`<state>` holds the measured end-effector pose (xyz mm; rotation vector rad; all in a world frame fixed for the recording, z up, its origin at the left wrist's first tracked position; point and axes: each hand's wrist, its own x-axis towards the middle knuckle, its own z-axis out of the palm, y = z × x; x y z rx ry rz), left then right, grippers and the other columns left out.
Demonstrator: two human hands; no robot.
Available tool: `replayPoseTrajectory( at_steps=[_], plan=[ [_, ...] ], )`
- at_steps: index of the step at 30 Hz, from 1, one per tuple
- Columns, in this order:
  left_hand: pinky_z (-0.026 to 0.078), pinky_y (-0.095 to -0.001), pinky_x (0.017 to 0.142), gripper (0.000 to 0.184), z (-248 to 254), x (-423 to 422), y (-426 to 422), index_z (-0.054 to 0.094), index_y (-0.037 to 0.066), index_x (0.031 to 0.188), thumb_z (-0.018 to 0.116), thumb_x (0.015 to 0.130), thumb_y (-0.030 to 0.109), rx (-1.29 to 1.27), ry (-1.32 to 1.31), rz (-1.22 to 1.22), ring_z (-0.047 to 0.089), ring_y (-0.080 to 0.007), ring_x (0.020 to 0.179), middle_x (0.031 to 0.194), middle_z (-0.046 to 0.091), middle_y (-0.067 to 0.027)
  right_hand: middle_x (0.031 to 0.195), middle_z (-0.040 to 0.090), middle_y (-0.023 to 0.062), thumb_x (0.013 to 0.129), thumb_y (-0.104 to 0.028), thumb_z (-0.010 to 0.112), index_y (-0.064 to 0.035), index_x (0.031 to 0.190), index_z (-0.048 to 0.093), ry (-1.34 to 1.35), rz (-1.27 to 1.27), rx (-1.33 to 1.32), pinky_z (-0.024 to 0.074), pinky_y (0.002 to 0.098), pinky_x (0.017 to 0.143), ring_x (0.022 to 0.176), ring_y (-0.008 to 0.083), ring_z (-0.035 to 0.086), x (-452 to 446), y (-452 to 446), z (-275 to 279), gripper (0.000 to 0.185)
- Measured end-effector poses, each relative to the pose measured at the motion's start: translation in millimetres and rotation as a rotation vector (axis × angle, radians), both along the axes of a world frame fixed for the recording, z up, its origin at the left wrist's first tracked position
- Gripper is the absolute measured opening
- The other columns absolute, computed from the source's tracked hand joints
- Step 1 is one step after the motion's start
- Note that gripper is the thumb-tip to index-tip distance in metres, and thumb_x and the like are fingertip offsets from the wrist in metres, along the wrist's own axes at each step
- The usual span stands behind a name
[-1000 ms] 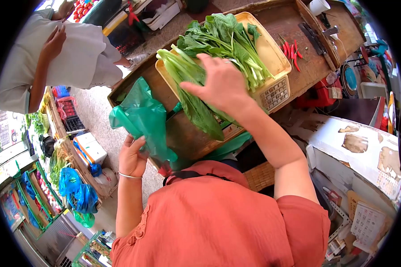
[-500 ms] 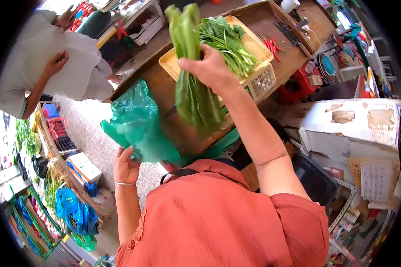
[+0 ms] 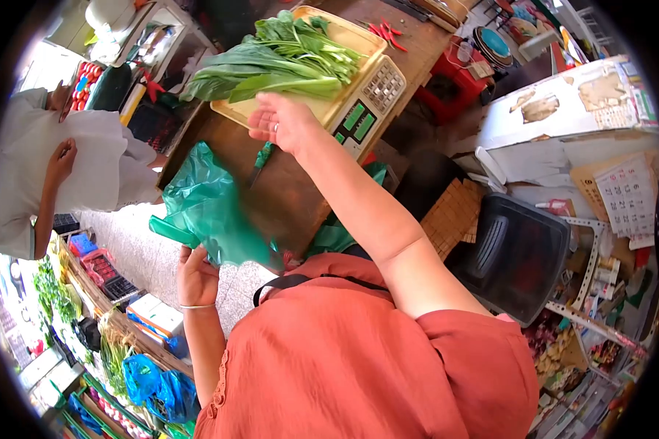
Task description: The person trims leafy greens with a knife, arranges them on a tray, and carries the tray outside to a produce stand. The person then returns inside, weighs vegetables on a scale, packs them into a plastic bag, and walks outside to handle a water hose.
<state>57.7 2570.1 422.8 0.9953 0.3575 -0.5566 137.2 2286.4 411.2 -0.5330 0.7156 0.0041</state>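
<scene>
A crumpled, translucent green plastic bag (image 3: 209, 208) was pinched at its near edge by the left hand (image 3: 198, 276), fingers closed on the film. The right hand (image 3: 284, 123) was held out over the near side of a shallow yellow plastic tray (image 3: 359, 33), fingers loosely spread, nothing seen gripped; contact with the leaves could not be told. Long, pale-stemmed leafy greens (image 3: 293, 62) were piled in the tray, far of the right hand, leaf tips hung out over the left rim.

Main risk judged: leaves dragged off over that rim if the tray were nudged by the right hand, since the tips were left unsupported. Second: a green-handled knife (image 3: 261, 159) was laid bare on the brown wooden table (image 3: 285, 201), just right of the bag; thin film could be slit, or a finger nicked, if the bag were swung right. Third: the bag was seen held at one edge only, so its film could be folded over or let slip. Also, a pale scale with green displays (image 3: 356, 121) was passed closely by the right forearm; keys could be pressed or the reading upset by leaning.
</scene>
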Motion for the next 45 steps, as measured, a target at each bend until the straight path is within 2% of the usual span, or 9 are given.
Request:
replayPoseTrajectory(
  at_steps=[6,8,14,24,28,32,36,40,45],
  plan=[
    [0.045,-0.0372,0.084,0.034,3,5,-25,0.045,0.004,0.114,0.050,0.081,-0.001,-0.060,0.024,-0.044,0.053,-0.0222,0.098,0.109,0.054,-0.0089,0.068,0.060,0.0090,0.078,-0.012,0.049,-0.0054,0.093,0.060,0.055,-0.399,-0.929,0.0458,0.0275,0.046,0.060,0.0176,0.059,-79,-64,-37,0.020],
    [0.045,-0.0374,0.083,0.033,3,7,-32,0.044,0.004,0.114,0.050,0.082,0.001,-0.045,0.023,-0.079,0.054,-0.0220,0.096,0.108,0.054,-0.0086,0.075,0.062,0.0143,0.081,-0.016,0.043,-0.0157,0.114,0.053,0.420,-0.150,-1.626,0.0463,0.0334,0.052,0.066,0.0234,0.061,-98,-102,-72,0.035],
    [0.046,-0.0366,0.078,0.027,6,9,-52,0.046,0.005,0.108,0.050,0.082,0.002,0.008,0.056,-0.080,0.055,-0.0212,0.091,0.102,0.056,-0.0076,0.069,0.060,0.0148,0.081,-0.012,0.040,-0.0326,0.131,0.031,0.635,0.454,-1.845,0.0453,0.0363,0.055,0.064,0.0290,0.059,-104,-125,-85,0.055],
    [0.046,-0.0353,0.074,0.024,-2,8,-68,0.047,0.005,0.103,0.053,0.079,0.002,0.023,0.133,-0.094,0.055,-0.0203,0.088,0.096,0.056,-0.0071,0.083,0.062,0.0163,0.080,-0.019,0.041,-0.0353,0.124,0.041,0.693,0.478,-1.771,0.0470,0.0379,0.067,0.078,0.0280,0.060,-93,-146,-76,0.047],
    [0.046,-0.0340,0.071,0.025,-2,4,-74,0.047,0.004,0.101,0.055,0.078,0.001,0.079,0.069,-0.099,0.055,-0.0191,0.087,0.096,0.056,-0.0074,0.071,0.061,0.0150,0.079,-0.022,0.044,-0.0169,0.110,0.055,0.334,0.045,-1.751,0.0485,0.0398,0.061,0.066,0.0306,0.060,-101,-101,-36,0.033],
    [0.046,-0.0314,0.077,0.022,1,3,-89,0.047,0.004,0.103,0.052,0.081,0.001,0.156,-0.025,-0.088,0.056,-0.0180,0.086,0.097,0.057,-0.0062,0.081,0.063,0.0121,0.073,-0.044,0.062,-0.0055,0.096,0.062,-0.347,0.585,-1.078,0.0475,0.0308,0.069,0.075,0.0200,0.061,-127,6,-5,0.044],
    [0.045,-0.0228,0.070,0.031,19,0,-91,0.047,0.002,0.104,0.058,0.075,-0.003,0.215,-0.166,-0.172,0.057,-0.0144,0.083,0.093,0.058,-0.0071,0.076,0.062,0.0053,0.073,-0.010,0.066,0.0000,0.084,0.063,-0.399,0.567,-0.885,0.0446,0.0224,0.063,0.069,0.0073,0.054,-121,31,-17,0.015],
    [0.036,-0.0270,0.048,0.042,11,11,-23,0.050,0.008,0.101,0.066,0.064,-0.004,1.153,-0.910,-0.423,0.041,-0.0115,0.050,0.056,0.041,0.0004,0.068,0.061,0.0046,0.074,-0.007,0.062,0.0001,0.079,0.061,-0.277,0.425,-1.131,0.0440,0.0232,0.059,0.063,0.0082,0.053,-122,-19,-4,0.009],
    [0.038,-0.0276,0.052,0.039,-58,41,106,0.051,0.005,0.101,0.063,0.065,-0.004,1.516,-0.633,-0.035,0.043,-0.0159,0.053,0.059,0.043,-0.0026,0.078,0.061,0.0061,0.074,-0.004,0.061,0.0003,0.093,0.059,-0.180,0.370,-1.322,0.0457,0.0220,0.062,0.067,0.0116,0.056,-115,-79,-16,0.020]
  ],
)
